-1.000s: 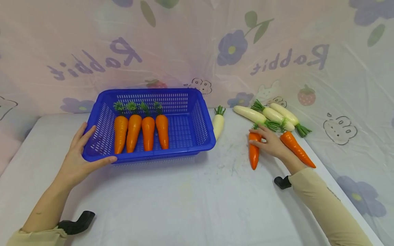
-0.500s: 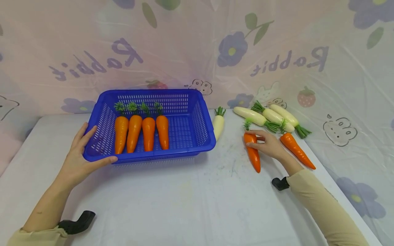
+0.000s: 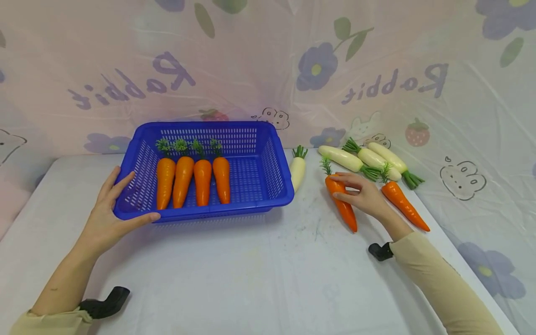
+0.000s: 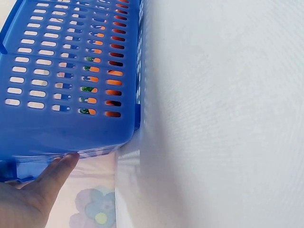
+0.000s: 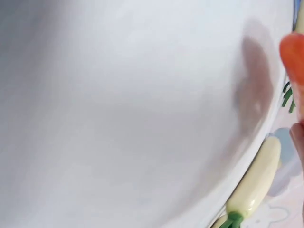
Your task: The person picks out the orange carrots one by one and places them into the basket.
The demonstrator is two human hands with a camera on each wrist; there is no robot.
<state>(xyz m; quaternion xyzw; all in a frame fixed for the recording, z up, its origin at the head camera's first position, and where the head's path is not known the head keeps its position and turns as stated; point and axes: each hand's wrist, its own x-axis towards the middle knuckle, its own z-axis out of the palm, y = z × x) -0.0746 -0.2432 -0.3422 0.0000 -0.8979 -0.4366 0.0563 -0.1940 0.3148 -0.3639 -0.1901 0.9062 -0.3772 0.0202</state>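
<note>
My right hand (image 3: pixel 364 195) grips an orange carrot (image 3: pixel 343 207) between thumb and fingers, near its leafy end. Its green top points up and left, its tip towards me. In the right wrist view, part of the carrot (image 5: pixel 294 54) shows at the right edge, with its shadow on the table. At the left front corner of a blue plastic basket (image 3: pixel 217 210), my left hand (image 3: pixel 100 218) spreads its fingers along the side, with the thumb straight against the front rim. Several carrots (image 3: pixel 203 184) lie side by side in the basket's left part, green tops to the back.
One white radish (image 3: pixel 297 172) lies close to the basket's right side. Three more radishes (image 3: pixel 341 157) lie together at the back right. Another carrot (image 3: pixel 404 204) lies right of my right hand, near the table's right edge. A patterned curtain (image 3: pixel 251 56) hangs behind the table.
My right hand has drawn the carrot left, away from the radishes, and its top has swung left while its tip has swung right. The left hand and basket have stayed in place.
</note>
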